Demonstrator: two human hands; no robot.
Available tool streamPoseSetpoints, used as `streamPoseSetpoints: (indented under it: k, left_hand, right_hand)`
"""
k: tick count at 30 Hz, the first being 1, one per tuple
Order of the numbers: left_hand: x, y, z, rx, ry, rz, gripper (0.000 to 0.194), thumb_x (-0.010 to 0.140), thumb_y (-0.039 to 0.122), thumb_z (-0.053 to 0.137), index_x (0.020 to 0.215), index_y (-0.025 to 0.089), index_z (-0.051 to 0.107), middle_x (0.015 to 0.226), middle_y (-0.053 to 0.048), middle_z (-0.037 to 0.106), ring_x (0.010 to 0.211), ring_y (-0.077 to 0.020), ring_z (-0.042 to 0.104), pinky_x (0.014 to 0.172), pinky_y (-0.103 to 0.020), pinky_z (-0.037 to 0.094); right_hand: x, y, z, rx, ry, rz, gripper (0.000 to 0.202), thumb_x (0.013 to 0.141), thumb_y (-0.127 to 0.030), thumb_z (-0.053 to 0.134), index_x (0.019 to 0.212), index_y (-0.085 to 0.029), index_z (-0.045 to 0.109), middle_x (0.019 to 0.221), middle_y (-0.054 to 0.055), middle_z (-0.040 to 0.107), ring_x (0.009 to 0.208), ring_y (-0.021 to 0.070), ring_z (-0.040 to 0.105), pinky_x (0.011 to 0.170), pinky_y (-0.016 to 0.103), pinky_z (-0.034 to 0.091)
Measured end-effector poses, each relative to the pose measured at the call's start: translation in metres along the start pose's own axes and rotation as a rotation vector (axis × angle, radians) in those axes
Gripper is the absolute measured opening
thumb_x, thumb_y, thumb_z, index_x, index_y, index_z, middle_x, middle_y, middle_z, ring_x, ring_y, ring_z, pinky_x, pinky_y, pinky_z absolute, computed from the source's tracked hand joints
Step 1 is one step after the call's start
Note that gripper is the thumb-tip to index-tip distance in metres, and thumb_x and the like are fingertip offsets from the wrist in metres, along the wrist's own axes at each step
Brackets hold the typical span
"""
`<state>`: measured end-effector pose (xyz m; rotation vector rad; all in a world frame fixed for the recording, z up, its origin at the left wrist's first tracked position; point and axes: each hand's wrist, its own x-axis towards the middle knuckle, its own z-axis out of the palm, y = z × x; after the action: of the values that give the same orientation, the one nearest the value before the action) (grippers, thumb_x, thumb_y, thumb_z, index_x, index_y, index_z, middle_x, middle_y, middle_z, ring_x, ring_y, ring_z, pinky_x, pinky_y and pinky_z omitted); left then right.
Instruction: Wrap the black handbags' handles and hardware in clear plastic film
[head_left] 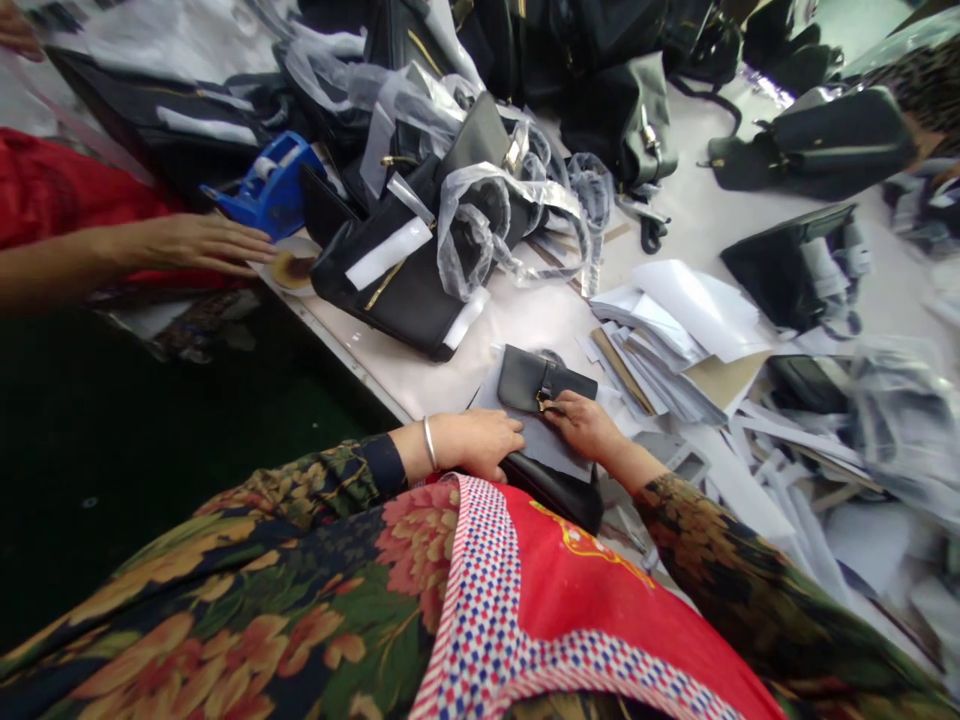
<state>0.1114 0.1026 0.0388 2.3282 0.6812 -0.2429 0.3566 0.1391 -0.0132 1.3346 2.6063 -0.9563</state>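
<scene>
In front of my apron lies a small black bag point(559, 492), with a grey-white sheet point(553, 448) over it and a black flap point(519, 378) on the far side. A strap with a small gold-coloured buckle point(541, 397) crosses the flap. My right hand point(587, 425) is closed, thumb and fingers pinching the strap end at the buckle. From the left, my left hand point(480, 443), with a bangle at the wrist, grips the near bag edge and sheet, fingers curled. Its fingertips are partly hidden.
Paper sheets point(675, 330) are stacked to the right. Beyond my hands lies a larger black bag point(382, 270) with plastic-wrapped straps point(487, 230). A co-worker's hand point(202, 243) rests near a blue tape dispenser point(277, 185) and a tape roll point(292, 270). More black bags point(817, 140) fill the back.
</scene>
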Motion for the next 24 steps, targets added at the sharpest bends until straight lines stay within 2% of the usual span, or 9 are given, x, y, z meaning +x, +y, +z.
streamPoseSetpoints:
  k: [2, 4, 7, 10, 13, 18, 21, 24]
  left_hand:
    - [0.000, -0.001, 0.001, -0.007, 0.004, -0.005, 0.050, 0.079, 0.047, 0.073, 0.121, 0.020, 0.065, 0.122, -0.014, 0.064, 0.106, -0.0311, 0.062, 0.082, -0.038, 0.052]
    - [-0.001, -0.001, 0.001, -0.013, -0.004, -0.009, 0.051, 0.078, 0.048, 0.074, 0.121, 0.021, 0.065, 0.122, -0.013, 0.065, 0.106, -0.0311, 0.062, 0.082, -0.038, 0.052]
    - [-0.001, -0.002, 0.000, -0.013, -0.011, -0.010, 0.051, 0.078, 0.048, 0.074, 0.121, 0.021, 0.065, 0.122, -0.013, 0.065, 0.106, -0.0309, 0.062, 0.083, -0.038, 0.051]
    - [-0.002, -0.002, 0.000, -0.002, -0.006, -0.004, 0.050, 0.080, 0.049, 0.072, 0.120, 0.020, 0.065, 0.121, -0.014, 0.066, 0.105, -0.0316, 0.062, 0.082, -0.039, 0.051]
    - [-0.001, -0.002, 0.000, -0.003, 0.002, 0.005, 0.051, 0.079, 0.049, 0.074, 0.119, 0.019, 0.066, 0.120, -0.014, 0.066, 0.104, -0.0321, 0.063, 0.082, -0.039, 0.052]
    - [-0.002, -0.002, 0.000, -0.019, 0.010, 0.004, 0.051, 0.077, 0.047, 0.075, 0.118, 0.018, 0.066, 0.119, -0.014, 0.066, 0.104, -0.0322, 0.063, 0.082, -0.040, 0.052]
    - [-0.003, -0.001, 0.000, -0.019, 0.018, 0.007, 0.050, 0.077, 0.047, 0.075, 0.117, 0.018, 0.067, 0.119, -0.014, 0.067, 0.104, -0.0319, 0.063, 0.083, -0.039, 0.052]
    - [-0.003, -0.001, 0.000, -0.026, 0.032, 0.003, 0.048, 0.077, 0.045, 0.075, 0.117, 0.019, 0.066, 0.119, -0.013, 0.066, 0.105, -0.0311, 0.063, 0.084, -0.039, 0.052]
  right_hand:
    - [0.003, 0.010, -0.002, 0.191, 0.030, 0.001, 0.033, 0.099, -0.035, 0.048, 0.094, -0.018, 0.075, 0.090, 0.007, 0.065, 0.082, 0.0178, 0.063, 0.079, 0.029, 0.050]
    - [0.006, 0.018, -0.004, 0.283, 0.015, 0.011, 0.034, 0.096, -0.038, 0.049, 0.084, -0.018, 0.074, 0.080, 0.005, 0.061, 0.074, 0.0169, 0.060, 0.072, 0.029, 0.049]
    - [0.011, 0.023, -0.006, 0.310, -0.007, 0.026, 0.039, 0.093, -0.041, 0.049, 0.066, -0.019, 0.066, 0.068, 0.003, 0.054, 0.066, 0.0162, 0.055, 0.062, 0.028, 0.046]
    - [0.013, 0.024, -0.007, 0.305, -0.019, 0.035, 0.041, 0.092, -0.043, 0.050, 0.060, -0.020, 0.061, 0.067, 0.002, 0.053, 0.064, 0.0154, 0.053, 0.059, 0.027, 0.045]
    - [0.013, 0.022, -0.008, 0.296, -0.031, 0.036, 0.039, 0.092, -0.043, 0.050, 0.064, -0.019, 0.063, 0.069, 0.002, 0.053, 0.065, 0.0153, 0.053, 0.060, 0.027, 0.044]
    - [0.009, 0.015, -0.009, 0.226, -0.052, 0.018, 0.037, 0.097, -0.039, 0.046, 0.081, -0.017, 0.072, 0.078, 0.004, 0.059, 0.070, 0.0157, 0.056, 0.068, 0.028, 0.046]
    - [0.004, 0.004, -0.008, 0.026, -0.071, 0.012, 0.036, 0.100, -0.033, 0.044, 0.089, -0.016, 0.073, 0.087, 0.006, 0.063, 0.079, 0.0164, 0.060, 0.076, 0.027, 0.047]
    - [-0.002, -0.016, -0.001, -0.259, -0.118, 0.027, 0.032, 0.102, -0.028, 0.042, 0.111, -0.016, 0.070, 0.101, 0.010, 0.065, 0.090, 0.0192, 0.062, 0.079, 0.028, 0.047]
